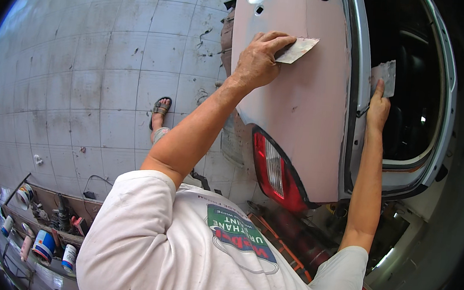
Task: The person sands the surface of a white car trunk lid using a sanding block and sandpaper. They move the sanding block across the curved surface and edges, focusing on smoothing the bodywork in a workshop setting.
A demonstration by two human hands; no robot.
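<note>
**Two hands, two spreaders on a primed car panel**

The left hand [258,60] lies flat against the pink primed car panel [305,112], its grip pinching a thin, pale spreader blade [298,49] between thumb and fingers — the blade points right and rests on the panel's upper part. Further right, the right hand [378,108] reaches up along the panel's right edge, just beside the open door frame [434,133]; its fingers are pressed together against the lower edge of a second, grey square spreader [384,78], held upright over the dark seam.

Below the left hand, near the panel's lower edge, sits a red tail light [273,173]. The person wears a white T-shirt [180,250] with a green and red print on it. To the left, a sandalled foot [160,111] stands on the grey tiled floor [84,79]. At the lower left, a shelf [46,223] carries paint cans [44,246] and small tools — details there are too small to tell.
</note>
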